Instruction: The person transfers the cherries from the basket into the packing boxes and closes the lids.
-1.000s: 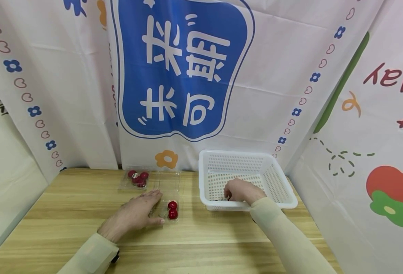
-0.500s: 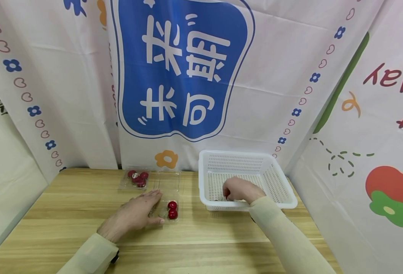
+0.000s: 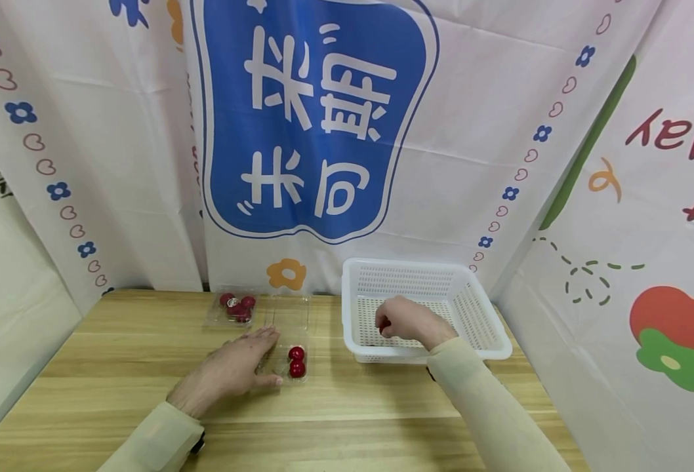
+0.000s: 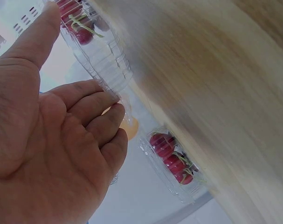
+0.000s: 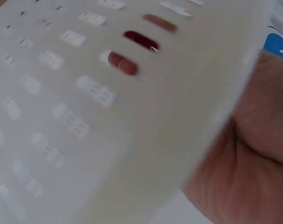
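My left hand [image 3: 229, 364] rests its fingertips and thumb against an open clear plastic box [image 3: 302, 337]. Two red cherries [image 3: 297, 368] show at the right side of that box. In the left wrist view, the extended thumb and loosely bent fingers [image 4: 97, 109] touch the box wall, and cherry stems are visible. Inside the white basket, my right hand [image 3: 408, 321] pinches a dark red cherry [image 3: 385, 327] with curled fingers. The right wrist view is mostly blocked by the basket wall [image 5: 178, 107]; dark red [image 5: 140, 40] and bits of fingers show through its slots.
A second clear box [image 3: 212, 317] with several cherries [image 3: 241, 308] stands at the back left. The white slotted basket [image 3: 382, 355] takes up the back right of the wooden table [image 3: 335, 419]. Printed cloth [image 3: 471, 131] hangs behind and at the sides.
My right hand has lifted slightly and shifted left inside the basket, and a cherry has come into view between its fingers. The left hand and both boxes have stayed put.
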The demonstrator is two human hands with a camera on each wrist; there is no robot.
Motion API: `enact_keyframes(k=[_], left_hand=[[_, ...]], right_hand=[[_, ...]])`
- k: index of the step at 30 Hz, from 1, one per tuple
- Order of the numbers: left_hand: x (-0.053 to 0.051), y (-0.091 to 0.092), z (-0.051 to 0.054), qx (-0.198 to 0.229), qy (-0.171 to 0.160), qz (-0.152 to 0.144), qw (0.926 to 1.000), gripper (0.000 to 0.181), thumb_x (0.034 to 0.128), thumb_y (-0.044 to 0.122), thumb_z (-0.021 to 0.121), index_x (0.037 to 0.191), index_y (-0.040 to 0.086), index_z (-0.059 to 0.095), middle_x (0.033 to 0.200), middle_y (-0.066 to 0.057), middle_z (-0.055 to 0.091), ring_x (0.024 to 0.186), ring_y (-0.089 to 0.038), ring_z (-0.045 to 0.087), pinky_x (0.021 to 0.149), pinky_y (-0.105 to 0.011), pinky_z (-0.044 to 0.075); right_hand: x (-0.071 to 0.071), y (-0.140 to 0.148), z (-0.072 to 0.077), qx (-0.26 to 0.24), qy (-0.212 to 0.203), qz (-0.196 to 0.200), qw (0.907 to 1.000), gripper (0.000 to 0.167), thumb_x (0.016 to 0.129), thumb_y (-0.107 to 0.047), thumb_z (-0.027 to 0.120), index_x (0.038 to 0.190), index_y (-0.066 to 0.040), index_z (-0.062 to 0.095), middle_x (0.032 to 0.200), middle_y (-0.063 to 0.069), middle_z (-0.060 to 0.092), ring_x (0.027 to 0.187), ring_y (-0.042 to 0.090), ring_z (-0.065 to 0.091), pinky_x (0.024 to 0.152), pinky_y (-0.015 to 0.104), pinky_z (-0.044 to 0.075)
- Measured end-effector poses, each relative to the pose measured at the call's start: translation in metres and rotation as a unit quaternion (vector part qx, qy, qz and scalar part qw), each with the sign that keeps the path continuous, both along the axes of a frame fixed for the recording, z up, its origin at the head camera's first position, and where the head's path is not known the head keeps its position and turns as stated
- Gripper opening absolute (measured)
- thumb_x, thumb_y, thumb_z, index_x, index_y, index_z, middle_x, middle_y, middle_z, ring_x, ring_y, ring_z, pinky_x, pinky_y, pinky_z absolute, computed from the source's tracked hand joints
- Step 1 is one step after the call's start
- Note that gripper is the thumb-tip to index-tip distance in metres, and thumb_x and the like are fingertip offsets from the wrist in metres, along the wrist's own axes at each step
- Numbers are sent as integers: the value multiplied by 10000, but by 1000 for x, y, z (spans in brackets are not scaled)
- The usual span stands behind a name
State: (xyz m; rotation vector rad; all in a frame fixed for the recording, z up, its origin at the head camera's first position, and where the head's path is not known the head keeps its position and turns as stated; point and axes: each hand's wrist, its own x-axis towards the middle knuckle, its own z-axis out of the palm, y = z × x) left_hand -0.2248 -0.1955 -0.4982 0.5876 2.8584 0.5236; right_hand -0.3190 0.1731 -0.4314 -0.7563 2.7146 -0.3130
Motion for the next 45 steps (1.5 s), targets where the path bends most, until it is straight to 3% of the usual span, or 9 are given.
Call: enact_keyframes(k=[8,15,20,24,32,45], left_hand=[[-1,-1,-1,0,-6,-15,10000,1052,1005,546,901,1721,-100,481,1851,-319,419,1730,-556,425,1421,-759,367],[-9,-10,-18,253,102,-139,9995,1110,1007,661,848,1730,-91,470,1840,-344,416,1721,-577,420,1415,-792,338],[-3,-5,-6,122,0,-80,9999,1081,1004,588,886,1725,-103,472,1848,-335,411,1730,-569,413,1430,-763,345],[0,-1,1,-1,-3,-34,10000,1054,1004,543,902,1717,-107,481,1844,-332,422,1726,-563,427,1423,-755,365],[-1,0,0,-30,54,-43,10000,1024,1011,518,904,1710,-106,492,1838,-329,435,1718,-561,442,1417,-752,379],[-1,-1,-2,0,60,-50,10000,1039,1005,531,904,1714,-104,489,1843,-324,429,1721,-557,439,1415,-758,379]], right_hand=[[2,-8,13,-27,286,165,9994,82,1055,-21,850,1099,-71,898,1109,77,884,1016,198,775,1014,465,711],[3,-13,26,-122,622,513,9967,67,1059,-18,845,1049,-69,886,1024,43,869,917,136,729,911,375,693],[4,-20,30,-191,900,718,9932,111,1050,3,837,991,-87,866,956,2,833,883,115,683,857,330,648],[8,-27,33,-240,1023,673,9922,97,1054,5,832,1071,-79,879,1010,11,844,941,135,711,908,353,665],[19,-43,41,-394,1248,635,9894,222,1076,-23,834,1296,0,847,1242,121,858,1148,262,815,1043,425,711],[35,-71,41,-344,1671,1082,9794,172,1073,-51,849,1245,-44,864,1187,93,849,1097,241,806,1003,396,710]])
